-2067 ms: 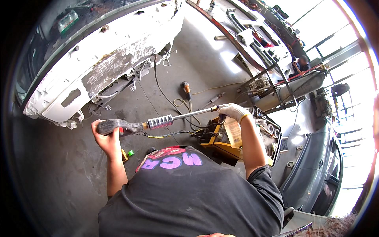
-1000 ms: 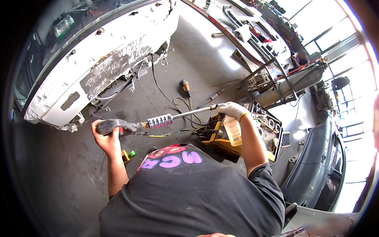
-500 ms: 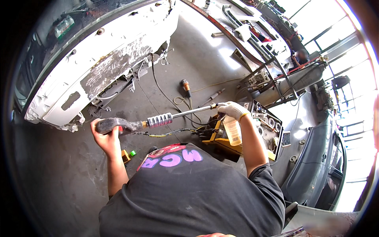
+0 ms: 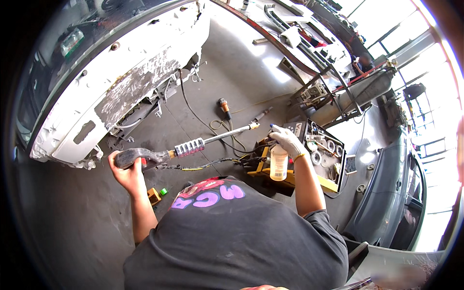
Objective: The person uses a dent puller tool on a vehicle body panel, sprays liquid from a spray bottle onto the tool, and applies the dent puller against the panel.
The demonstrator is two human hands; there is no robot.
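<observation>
My bare left hand (image 4: 131, 174) is closed around the black handle of a slide-hammer dent puller (image 4: 189, 147). The tool's ribbed silver weight and long rod reach across in front of me, and a cable hangs from its handle. My right hand (image 4: 287, 140), in a white glove, grips the top of a clear bottle (image 4: 279, 164) with pale orange contents, which looks like a spray bottle. A small blue part shows at those fingertips, just right of the rod's brass-coloured tip (image 4: 253, 126) and apart from it. The glove hides most of the bottle's neck.
A white car panel (image 4: 92, 113) with a sanded bare-metal patch stands at the left. Below my right hand is a yellow-and-black cart (image 4: 330, 185) holding rings and tools. An orange-and-black power tool (image 4: 224, 108) and cables lie on the floor. A dark car (image 4: 386, 193) is at right; a person (image 4: 362, 64) is far right.
My right hand and the bottle have moved away from the puller's tip, and the bottle hangs more upright. The rod's tip has shifted slightly left and up. My left hand keeps its grip.
</observation>
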